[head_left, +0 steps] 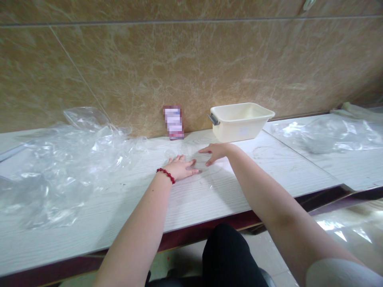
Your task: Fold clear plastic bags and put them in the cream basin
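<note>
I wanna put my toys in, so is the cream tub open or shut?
Open: the cream tub has no lid on, and its inner walls show.

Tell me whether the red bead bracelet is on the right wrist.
No, the red bead bracelet circles the wrist of the left hand, while the wrist of the right hand is bare.

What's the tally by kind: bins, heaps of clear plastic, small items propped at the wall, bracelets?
Cream bin: 1
Heaps of clear plastic: 2 (left heap, right heap)
Blurred pinkish item: 1
Red bead bracelet: 1
Total: 5
</note>
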`<action>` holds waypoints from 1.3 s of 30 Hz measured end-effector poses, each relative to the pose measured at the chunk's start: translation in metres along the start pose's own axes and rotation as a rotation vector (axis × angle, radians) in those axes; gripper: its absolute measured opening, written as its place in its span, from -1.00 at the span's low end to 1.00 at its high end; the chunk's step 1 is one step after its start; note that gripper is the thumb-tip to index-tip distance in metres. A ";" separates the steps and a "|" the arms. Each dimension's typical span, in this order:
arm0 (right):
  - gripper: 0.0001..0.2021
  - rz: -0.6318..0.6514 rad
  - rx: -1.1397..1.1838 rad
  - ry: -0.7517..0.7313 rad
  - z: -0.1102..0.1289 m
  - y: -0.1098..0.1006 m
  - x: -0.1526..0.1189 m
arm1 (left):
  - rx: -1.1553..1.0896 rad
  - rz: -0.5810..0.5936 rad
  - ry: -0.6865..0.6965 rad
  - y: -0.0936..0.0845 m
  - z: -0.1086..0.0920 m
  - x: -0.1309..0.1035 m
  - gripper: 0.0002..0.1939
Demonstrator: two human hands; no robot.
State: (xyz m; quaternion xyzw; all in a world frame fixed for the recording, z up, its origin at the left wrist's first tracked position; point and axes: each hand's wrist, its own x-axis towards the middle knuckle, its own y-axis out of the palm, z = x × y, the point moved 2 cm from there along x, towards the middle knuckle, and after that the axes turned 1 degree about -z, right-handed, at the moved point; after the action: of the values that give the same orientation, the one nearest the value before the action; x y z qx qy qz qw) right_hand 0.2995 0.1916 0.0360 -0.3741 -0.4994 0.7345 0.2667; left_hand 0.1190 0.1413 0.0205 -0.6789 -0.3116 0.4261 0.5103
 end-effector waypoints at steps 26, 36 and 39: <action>-0.24 -0.086 0.098 0.012 -0.004 0.001 0.001 | 0.081 -0.185 -0.168 -0.002 0.018 0.005 -0.17; -0.65 -0.340 -0.074 0.090 -0.007 -0.002 0.009 | 0.060 -0.436 -0.327 -0.012 0.028 0.002 -0.56; -0.71 -0.420 -0.101 0.084 -0.008 -0.003 0.010 | 0.003 -0.605 -0.363 -0.023 0.029 -0.003 -0.57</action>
State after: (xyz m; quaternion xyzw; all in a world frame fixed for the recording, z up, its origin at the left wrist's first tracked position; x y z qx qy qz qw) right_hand 0.3000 0.2043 0.0341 -0.3049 -0.5908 0.6206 0.4156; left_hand 0.0916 0.1576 0.0404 -0.4683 -0.5836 0.3698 0.5507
